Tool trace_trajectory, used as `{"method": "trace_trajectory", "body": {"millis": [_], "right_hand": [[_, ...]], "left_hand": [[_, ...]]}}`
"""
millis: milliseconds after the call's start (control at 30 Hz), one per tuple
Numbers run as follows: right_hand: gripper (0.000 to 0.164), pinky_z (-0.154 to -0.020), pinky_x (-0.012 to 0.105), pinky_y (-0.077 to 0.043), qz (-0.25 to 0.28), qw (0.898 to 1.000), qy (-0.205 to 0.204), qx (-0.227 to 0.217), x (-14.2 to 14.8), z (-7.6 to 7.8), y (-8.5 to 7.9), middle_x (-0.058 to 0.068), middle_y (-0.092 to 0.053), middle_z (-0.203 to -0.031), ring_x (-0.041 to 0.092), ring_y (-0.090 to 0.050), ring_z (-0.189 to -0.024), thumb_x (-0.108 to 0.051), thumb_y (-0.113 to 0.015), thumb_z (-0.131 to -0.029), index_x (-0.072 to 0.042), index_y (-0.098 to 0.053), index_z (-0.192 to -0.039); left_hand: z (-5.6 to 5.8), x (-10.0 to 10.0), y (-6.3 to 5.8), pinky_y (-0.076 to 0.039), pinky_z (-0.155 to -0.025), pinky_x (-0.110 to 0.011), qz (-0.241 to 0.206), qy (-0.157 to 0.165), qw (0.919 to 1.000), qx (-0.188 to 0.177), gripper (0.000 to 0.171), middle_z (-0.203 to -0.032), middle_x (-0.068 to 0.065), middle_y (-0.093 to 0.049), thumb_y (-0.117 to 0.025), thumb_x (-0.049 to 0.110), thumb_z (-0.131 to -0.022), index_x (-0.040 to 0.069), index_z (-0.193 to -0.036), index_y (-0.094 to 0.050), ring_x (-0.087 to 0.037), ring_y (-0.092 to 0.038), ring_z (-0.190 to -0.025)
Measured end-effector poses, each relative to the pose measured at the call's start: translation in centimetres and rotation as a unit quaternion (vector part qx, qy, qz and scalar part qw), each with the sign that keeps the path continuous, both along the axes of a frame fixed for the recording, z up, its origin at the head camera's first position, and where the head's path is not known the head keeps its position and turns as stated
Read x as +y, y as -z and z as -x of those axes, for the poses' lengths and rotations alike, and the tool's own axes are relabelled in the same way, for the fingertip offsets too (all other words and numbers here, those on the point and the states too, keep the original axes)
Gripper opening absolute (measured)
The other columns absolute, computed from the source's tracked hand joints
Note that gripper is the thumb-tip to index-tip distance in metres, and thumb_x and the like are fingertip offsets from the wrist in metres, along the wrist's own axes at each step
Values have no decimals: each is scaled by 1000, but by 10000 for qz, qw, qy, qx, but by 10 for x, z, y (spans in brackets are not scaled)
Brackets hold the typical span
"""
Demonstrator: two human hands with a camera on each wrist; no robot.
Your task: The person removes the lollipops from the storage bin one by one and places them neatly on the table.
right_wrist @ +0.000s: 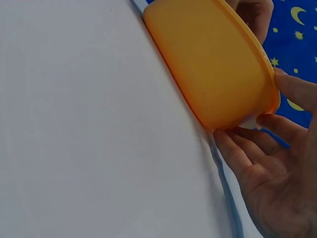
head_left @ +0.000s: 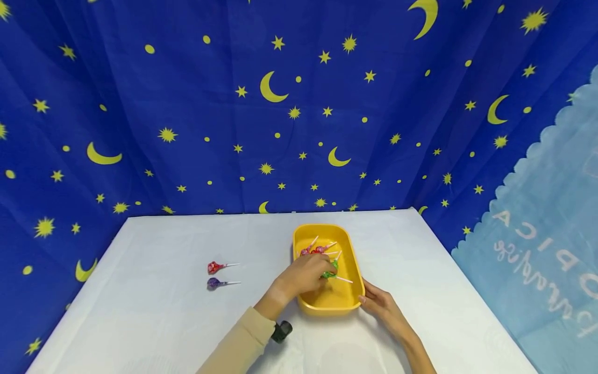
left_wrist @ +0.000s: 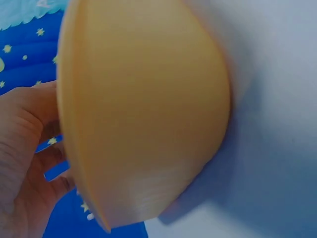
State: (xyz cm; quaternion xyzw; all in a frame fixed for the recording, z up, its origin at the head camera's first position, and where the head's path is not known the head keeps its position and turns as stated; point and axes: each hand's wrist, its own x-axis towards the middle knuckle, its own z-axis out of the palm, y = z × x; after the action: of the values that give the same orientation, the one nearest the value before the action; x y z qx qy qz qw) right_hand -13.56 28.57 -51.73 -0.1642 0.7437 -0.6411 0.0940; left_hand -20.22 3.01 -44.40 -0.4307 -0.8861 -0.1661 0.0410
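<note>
A yellow plastic bin point(head_left: 327, 304) stands on the white table with several wrapped lollipops inside. My left hand point(head_left: 306, 274) reaches over its left side, fingers bent down around a green lollipop point(head_left: 329, 275) whose white stick points right. Another green lollipop point(head_left: 336, 264) lies by the fingertips, and pink and red lollipops point(head_left: 320, 250) are just beyond them. In the left wrist view, the bin's wall hides the fingertips. My right hand point(head_left: 380, 306) holds the bin's near right corner, thumb at the rim and fingers against the outside, as the right wrist view point(right_wrist: 277, 163) shows.
Left of the bin, a red lollipop point(head_left: 214, 267) and a purple lollipop point(head_left: 214, 283) lie on the white table point(head_left: 154, 311), sticks pointing right. A dark wrist camera point(head_left: 282, 331) sits at the left sleeve. Behind hangs a blue star-and-moon curtain point(head_left: 215, 109).
</note>
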Motion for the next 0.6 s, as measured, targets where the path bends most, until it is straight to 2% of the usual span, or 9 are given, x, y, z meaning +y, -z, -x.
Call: {"method": "trace_trajectory", "body": {"millis": [133, 400, 467, 600], "right_hand": [[60, -94, 18, -47, -21, 10000, 6, 40, 0, 0, -1, 39, -30, -146, 2, -54, -121, -6, -51, -98, 15, -23, -146], [58, -93, 19, -48, 47, 9999, 23, 155, 0, 1, 1, 41, -33, -142, 4, -57, -119, -4, -50, -98, 17, -24, -145], [58, -93, 19, -48, 53, 9999, 15, 141, 0, 0, 1, 41, -32, -143, 4, -57, -119, -4, -50, -98, 17, -24, -145], [58, -93, 19, -48, -6, 10000, 5, 96, 0, 0, 0, 40, -32, -143, 3, -57, -119, -5, -51, -99, 16, -23, -146]], "left_hand": [[-1, -8, -5, -50, -95, -26, -87, -118, 9999, -33, 27, -110, 7, -71, -74, 10, -85, 18, -111, -75, -9, -63, -103], [-6, -18, -13, -43, -106, -30, -36, -44, 9989, 475, 28, -112, 8, -70, -76, 11, -84, 21, -110, -75, -10, -62, -111], [-8, -22, -15, -45, -103, -29, -46, -56, 9985, 542, 29, -111, 7, -70, -76, 11, -83, 21, -111, -75, -11, -63, -109], [-13, -31, -19, -51, -89, -27, -3, -147, 9969, 775, 28, -104, 5, -68, -77, 11, -81, 21, -108, -75, -13, -63, -98]]}}
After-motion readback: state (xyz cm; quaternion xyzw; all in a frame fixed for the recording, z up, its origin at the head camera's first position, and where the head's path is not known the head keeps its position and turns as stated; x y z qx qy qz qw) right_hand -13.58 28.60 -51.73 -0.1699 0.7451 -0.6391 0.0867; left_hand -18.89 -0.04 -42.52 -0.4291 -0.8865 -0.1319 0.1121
